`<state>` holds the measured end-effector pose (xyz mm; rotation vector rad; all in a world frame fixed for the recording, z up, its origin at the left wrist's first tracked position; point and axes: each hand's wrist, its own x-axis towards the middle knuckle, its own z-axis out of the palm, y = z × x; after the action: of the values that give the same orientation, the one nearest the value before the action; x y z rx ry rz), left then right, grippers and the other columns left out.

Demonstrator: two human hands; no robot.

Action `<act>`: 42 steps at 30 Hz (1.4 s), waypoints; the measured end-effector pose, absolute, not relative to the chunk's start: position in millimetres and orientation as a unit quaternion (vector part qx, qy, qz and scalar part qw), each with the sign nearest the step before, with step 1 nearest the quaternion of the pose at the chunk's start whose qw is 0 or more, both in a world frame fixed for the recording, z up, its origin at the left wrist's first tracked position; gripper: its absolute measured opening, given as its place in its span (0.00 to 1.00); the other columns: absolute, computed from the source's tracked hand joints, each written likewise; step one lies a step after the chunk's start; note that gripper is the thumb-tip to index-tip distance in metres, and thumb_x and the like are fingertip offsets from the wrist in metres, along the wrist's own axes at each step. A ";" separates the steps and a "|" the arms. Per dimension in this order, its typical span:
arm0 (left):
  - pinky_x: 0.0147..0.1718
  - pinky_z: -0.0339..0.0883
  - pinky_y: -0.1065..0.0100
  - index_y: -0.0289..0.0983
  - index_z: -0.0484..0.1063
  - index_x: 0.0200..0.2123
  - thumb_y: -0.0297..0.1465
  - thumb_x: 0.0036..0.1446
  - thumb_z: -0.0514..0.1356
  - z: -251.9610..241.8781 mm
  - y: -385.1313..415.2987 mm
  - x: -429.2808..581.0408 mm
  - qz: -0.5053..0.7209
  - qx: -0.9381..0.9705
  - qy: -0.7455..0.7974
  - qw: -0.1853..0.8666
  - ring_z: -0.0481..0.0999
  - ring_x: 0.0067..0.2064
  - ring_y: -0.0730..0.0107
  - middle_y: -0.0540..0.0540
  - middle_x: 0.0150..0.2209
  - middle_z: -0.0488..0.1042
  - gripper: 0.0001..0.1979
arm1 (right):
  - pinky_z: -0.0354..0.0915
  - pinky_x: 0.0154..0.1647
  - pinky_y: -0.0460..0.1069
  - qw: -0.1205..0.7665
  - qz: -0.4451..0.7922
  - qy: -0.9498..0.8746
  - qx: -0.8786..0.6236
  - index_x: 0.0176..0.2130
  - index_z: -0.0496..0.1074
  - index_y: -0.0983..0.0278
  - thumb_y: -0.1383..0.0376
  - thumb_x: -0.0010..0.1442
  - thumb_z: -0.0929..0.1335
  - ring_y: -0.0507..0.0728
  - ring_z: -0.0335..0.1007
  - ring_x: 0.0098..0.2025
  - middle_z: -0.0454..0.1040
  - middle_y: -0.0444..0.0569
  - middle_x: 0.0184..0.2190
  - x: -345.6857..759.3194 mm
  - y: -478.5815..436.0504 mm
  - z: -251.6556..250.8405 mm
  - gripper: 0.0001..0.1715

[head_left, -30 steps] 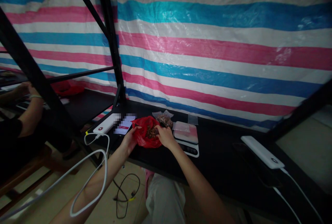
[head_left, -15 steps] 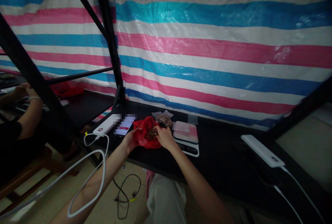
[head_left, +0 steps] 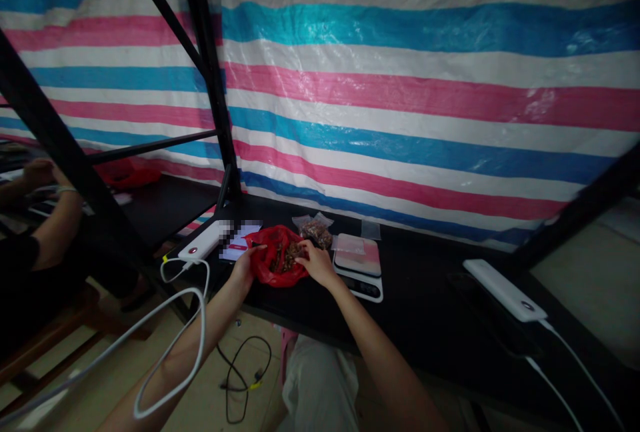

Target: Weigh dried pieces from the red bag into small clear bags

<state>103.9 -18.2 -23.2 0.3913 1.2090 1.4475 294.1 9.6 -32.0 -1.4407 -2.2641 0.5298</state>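
A red plastic bag (head_left: 265, 275) lies open at the table's front edge, with small brown pieces (head_left: 287, 259) heaped inside. My left hand (head_left: 244, 267) grips the bag's left rim, thumb over the edge. At the right side of the opening is my right hand (head_left: 317, 264), its fingers curled together by the brown pieces; whatever they pinch is too small to make out. Just beyond it sit clear bags of brown pieces (head_left: 316, 232). To the right of that hand stands a white kitchen scale (head_left: 357, 259) with a clear bag partly over its plate.
A phone (head_left: 237, 249) and a white power bank (head_left: 203, 240) with a looped white cable lie left on the black table (head_left: 410, 299). Another power bank (head_left: 505, 291) and a dark phone lie right. A flat clear bag (head_left: 371, 229) rests behind the scale. Another person's arm (head_left: 63, 209) shows far left.
The red bag's mouth has opened wider, showing more brown pieces. My left hand has shifted slightly left with its rim, and my right fingers have drawn back toward the bag's right side.
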 end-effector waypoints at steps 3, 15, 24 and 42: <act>0.36 0.68 0.67 0.34 0.70 0.30 0.23 0.48 0.53 -26.9 -18.5 97.7 0.638 0.187 0.543 0.512 0.75 0.36 0.63 0.45 0.28 0.75 0.07 | 0.56 0.46 0.50 0.263 0.223 -0.781 -0.520 0.48 0.60 0.57 0.62 0.54 0.67 0.55 0.67 0.47 0.73 0.43 0.44 294.6 11.5 -34.9 0.22; 0.56 0.47 0.53 0.36 0.57 0.51 0.31 0.56 0.51 -12.4 -53.0 142.0 0.554 0.599 0.577 -0.044 0.52 0.59 0.57 0.38 0.57 0.52 0.18 | 0.60 0.49 0.53 0.492 0.275 -0.718 -0.408 0.46 0.66 0.58 0.61 0.50 0.68 0.57 0.67 0.46 0.72 0.46 0.45 312.2 21.9 -25.0 0.22; 0.52 0.54 0.57 0.39 0.57 0.53 0.37 0.52 0.58 -2.9 -1.1 215.4 0.298 0.868 0.393 0.056 0.57 0.57 0.58 0.41 0.54 0.60 0.25 | 0.60 0.50 0.54 0.521 0.220 -0.684 -0.461 0.46 0.66 0.60 0.59 0.49 0.68 0.58 0.67 0.46 0.71 0.49 0.45 408.7 6.9 -10.0 0.24; 0.52 0.52 0.57 0.40 0.61 0.53 0.44 0.44 0.62 -23.9 61.1 295.1 0.267 0.850 0.428 0.152 0.63 0.53 0.58 0.44 0.51 0.67 0.32 | 0.61 0.48 0.55 0.435 0.188 -0.685 -0.554 0.46 0.66 0.58 0.58 0.49 0.67 0.57 0.70 0.41 0.73 0.47 0.44 506.4 1.6 -26.3 0.24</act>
<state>295.1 61.1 -23.9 2.4397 1.2283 0.7671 506.4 1.6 -26.3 -1.3778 -1.7040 0.4689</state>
